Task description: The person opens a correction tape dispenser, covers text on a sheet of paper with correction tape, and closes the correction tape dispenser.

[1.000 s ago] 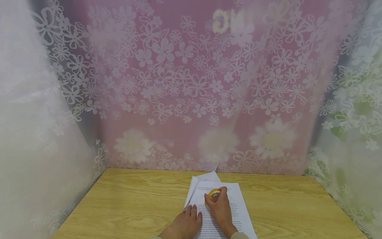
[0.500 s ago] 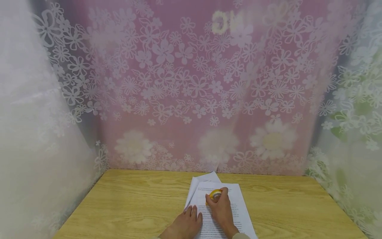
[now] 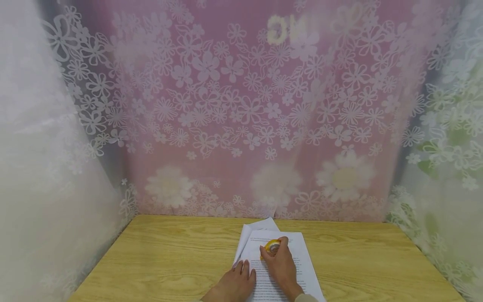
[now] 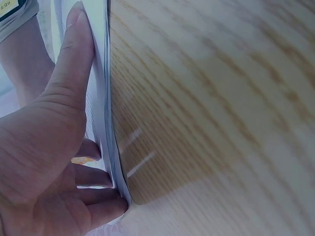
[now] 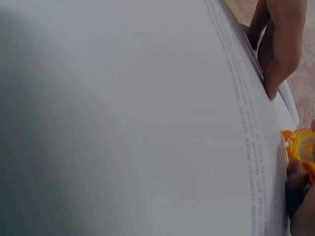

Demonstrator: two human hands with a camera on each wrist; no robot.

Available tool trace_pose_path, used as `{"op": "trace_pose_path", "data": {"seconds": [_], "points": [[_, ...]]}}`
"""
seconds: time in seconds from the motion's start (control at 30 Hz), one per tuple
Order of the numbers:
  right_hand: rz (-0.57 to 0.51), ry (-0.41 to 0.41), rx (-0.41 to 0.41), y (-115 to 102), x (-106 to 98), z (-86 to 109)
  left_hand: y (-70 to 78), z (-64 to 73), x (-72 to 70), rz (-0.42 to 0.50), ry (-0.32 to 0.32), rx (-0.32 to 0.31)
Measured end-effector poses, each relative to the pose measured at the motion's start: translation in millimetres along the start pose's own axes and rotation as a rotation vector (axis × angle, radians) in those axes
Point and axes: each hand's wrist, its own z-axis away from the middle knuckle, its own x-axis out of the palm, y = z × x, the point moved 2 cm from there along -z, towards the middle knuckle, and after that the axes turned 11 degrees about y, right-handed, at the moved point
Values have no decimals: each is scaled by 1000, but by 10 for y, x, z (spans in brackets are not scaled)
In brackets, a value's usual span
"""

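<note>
A stack of printed paper sheets (image 3: 281,289) lies on the wooden table, its left edge even with my left hand (image 3: 235,282). That hand rests on the sheets with its fingers stretched forward; in the left wrist view the thumb (image 4: 71,64) lies along the paper edge. My right hand (image 3: 281,266) holds a small yellow-orange tape dispenser (image 3: 271,246) between thumb and fingers, low over the upper part of the top page. A round reel shows inside its casing. In the right wrist view the dispenser (image 5: 301,145) is partly cut off. Its contact with the paper is hidden.
Behind the top page, another sheet (image 3: 260,224) sticks out askew with a folded left edge. Wooden tabletop (image 3: 170,251) extends to both sides. A pink flowered curtain (image 3: 234,167) stands along the back edge, with pale sheeting (image 3: 56,188) at the sides.
The right hand and the tape dispenser have shifted very slightly right over the page. The left hand and the sheets stay in place.
</note>
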Motion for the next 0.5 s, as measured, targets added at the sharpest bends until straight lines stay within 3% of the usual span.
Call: {"op": "trace_pose_path", "data": {"seconds": [0.17, 0.43, 0.5], "points": [[-51, 8, -2, 33, -2, -15, -2, -13, 11, 23, -36, -6], [-93, 24, -11, 61, -2, -41, -7, 25, 24, -44, 153, 27], [-89, 25, -6, 66, 1, -44, -11, 29, 31, -35, 155, 29]]}}
